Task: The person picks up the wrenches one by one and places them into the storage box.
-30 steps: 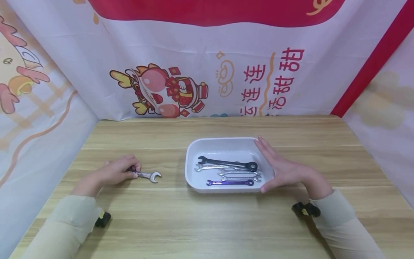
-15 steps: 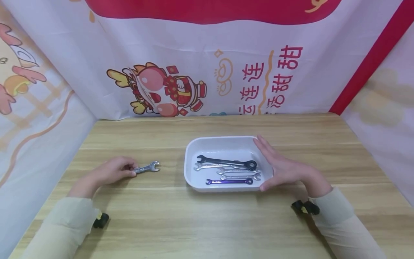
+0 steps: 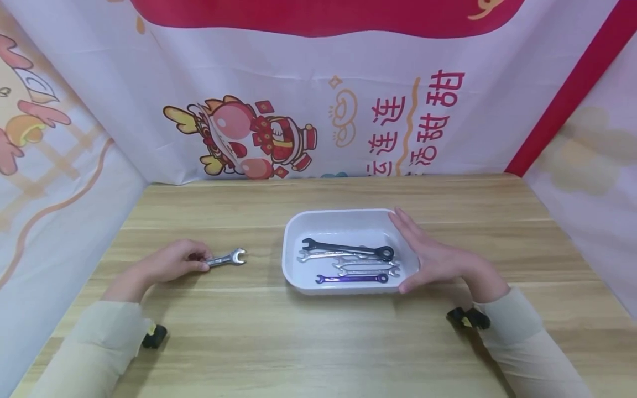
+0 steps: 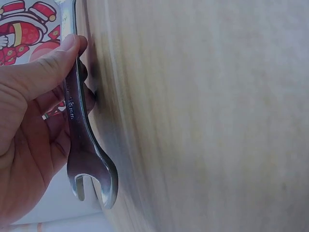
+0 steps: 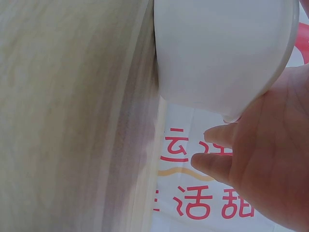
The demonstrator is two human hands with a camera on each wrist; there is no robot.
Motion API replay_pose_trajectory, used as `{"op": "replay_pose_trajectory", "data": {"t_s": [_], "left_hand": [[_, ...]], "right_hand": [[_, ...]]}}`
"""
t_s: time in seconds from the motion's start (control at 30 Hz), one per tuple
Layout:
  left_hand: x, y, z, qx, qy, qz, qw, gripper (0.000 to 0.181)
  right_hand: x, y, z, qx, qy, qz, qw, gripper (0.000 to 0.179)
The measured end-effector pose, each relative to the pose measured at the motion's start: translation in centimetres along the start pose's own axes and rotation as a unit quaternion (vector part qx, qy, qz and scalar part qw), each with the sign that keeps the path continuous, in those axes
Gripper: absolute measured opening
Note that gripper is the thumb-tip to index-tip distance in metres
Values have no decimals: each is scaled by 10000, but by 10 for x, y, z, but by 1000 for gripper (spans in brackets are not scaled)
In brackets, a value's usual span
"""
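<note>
In the head view my left hand (image 3: 174,262) pinches a silver wrench (image 3: 221,260) between thumb and fingers, low over the table at left. The wrench's open-ended head points right. The left wrist view shows the same wrench (image 4: 79,116) with a size marking ending in "mm"; its other end runs out of frame. My right hand (image 3: 440,262) rests against the right end of a white bin (image 3: 343,222), thumb at the front corner and fingers spread along the back corner. Inside the bin lie a black wrench (image 3: 343,249), a purple wrench (image 3: 350,279) and several silver wrenches (image 3: 365,272).
The wooden table (image 3: 308,342) runs back to a printed white and red cloth (image 3: 249,66), with more cloth at both sides. A dark wrist camera (image 3: 155,336) is on the left wrist, another dark wrist camera (image 3: 468,318) on the right.
The left hand has shifted its hold on the wrench and turned it so its head tilts slightly upward in the head view. The right hand and the bin have stayed in place.
</note>
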State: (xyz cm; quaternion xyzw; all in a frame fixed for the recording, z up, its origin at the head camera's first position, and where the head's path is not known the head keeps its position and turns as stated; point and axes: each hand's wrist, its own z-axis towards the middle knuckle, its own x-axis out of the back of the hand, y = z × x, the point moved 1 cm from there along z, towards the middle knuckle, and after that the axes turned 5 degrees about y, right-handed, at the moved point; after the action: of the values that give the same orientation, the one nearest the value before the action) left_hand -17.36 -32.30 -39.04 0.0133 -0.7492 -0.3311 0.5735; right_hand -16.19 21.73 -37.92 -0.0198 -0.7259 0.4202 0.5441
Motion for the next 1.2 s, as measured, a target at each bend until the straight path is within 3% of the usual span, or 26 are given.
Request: {"op": "replay_pose_trajectory", "data": {"t_s": [0.47, 1.2], "left_hand": [[6, 5, -2, -8, 84, 15, 10000, 4], [27, 17, -9, 40, 393, 27, 9992, 8]], "right_hand": [[0, -1, 1, 36, -43, 48, 10000, 141], [1, -2, 1, 45, -41, 10, 10000, 142]]}}
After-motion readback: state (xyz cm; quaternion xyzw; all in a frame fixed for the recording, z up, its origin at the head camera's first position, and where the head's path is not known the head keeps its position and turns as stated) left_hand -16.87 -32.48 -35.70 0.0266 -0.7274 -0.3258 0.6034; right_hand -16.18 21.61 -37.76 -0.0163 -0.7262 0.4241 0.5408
